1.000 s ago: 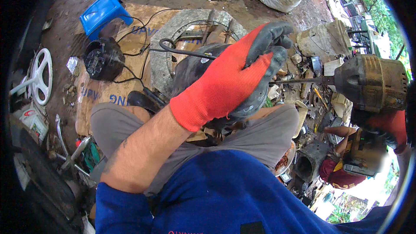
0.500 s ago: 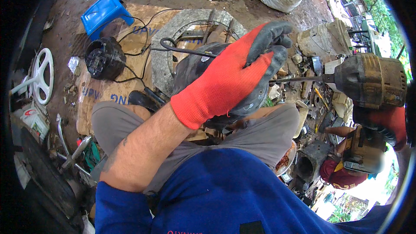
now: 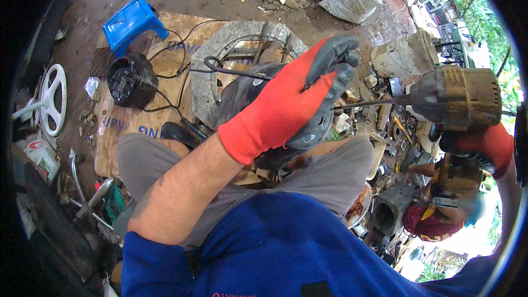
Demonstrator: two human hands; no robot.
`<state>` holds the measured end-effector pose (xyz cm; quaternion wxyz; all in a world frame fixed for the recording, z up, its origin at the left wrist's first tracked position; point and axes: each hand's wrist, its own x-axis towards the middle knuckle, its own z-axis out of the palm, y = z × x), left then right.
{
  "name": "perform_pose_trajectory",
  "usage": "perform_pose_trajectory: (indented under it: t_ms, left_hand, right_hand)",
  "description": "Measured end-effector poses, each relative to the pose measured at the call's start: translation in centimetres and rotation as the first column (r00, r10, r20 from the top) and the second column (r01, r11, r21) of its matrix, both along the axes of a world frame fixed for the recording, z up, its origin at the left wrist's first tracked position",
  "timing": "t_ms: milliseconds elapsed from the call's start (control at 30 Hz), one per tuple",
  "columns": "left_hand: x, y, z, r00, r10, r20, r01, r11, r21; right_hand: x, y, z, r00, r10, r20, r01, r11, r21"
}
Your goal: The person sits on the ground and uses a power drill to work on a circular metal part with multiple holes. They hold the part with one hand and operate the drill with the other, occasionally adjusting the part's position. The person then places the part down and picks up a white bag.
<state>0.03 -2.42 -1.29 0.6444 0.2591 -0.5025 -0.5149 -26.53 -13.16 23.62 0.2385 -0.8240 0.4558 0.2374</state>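
Note:
In a red glove with black fingers, my left hand (image 3: 300, 96) lies over a dark rounded housing (image 3: 242, 96) between my knees. Its fingers are curled together at the housing's right side, and what they hold, if anything, is hidden. A black cable (image 3: 234, 66) with a loop runs in under the hand. My right hand (image 3: 484, 146), gloved the same way, is closed below the body of a worn brown power drill (image 3: 456, 99). The drill lies level, its long metal bit (image 3: 368, 103) pointing left toward the housing. The bit's end is just below my left fingers.
Behind the housing, a grey metal ring (image 3: 206, 91) lies on flattened cardboard (image 3: 124, 137). A black round motor part (image 3: 132, 80) and a blue stool (image 3: 135, 19) stand left. A white handwheel (image 3: 53, 98) lies farther left. Scrap, a bucket (image 3: 404, 55) and another person (image 3: 437, 220) are at right.
The drill and my right hand have shifted a little to the left, bringing the bit closer to the housing. My left hand has moved slightly left and stays closed. The whole view has shifted slightly.

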Motion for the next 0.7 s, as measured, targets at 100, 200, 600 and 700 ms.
perform_pose_trajectory:
  t_ms: [100, 200, 600, 700]
  left_hand:
    - [-0.7, 0.3, 0.3, 0.997, -0.016, -0.069, 0.02, 0.998, 0.053]
    - [-1.0, -0.1, -0.3, 0.999, 0.041, -0.026, -0.041, 0.999, 0.014]
    - [-0.6, 0.2, -0.1, 0.964, 0.097, 0.247, -0.1, 0.995, 0.002]
    - [-0.4, 0.3, 0.1, 0.959, 0.099, 0.264, -0.102, 0.995, -0.002]
  right_hand:
    - [0.1, 0.5, 0.3, 0.999, -0.036, 0.021, 0.036, 0.999, -0.003]
    - [1.8, 1.3, 0.8, 0.983, -0.171, 0.072, 0.166, 0.984, 0.068]
    - [1.5, 1.4, -0.4, 0.955, -0.15, 0.256, 0.11, 0.981, 0.163]
    - [2.0, 0.8, -0.2, 0.959, -0.161, 0.234, 0.108, 0.968, 0.225]
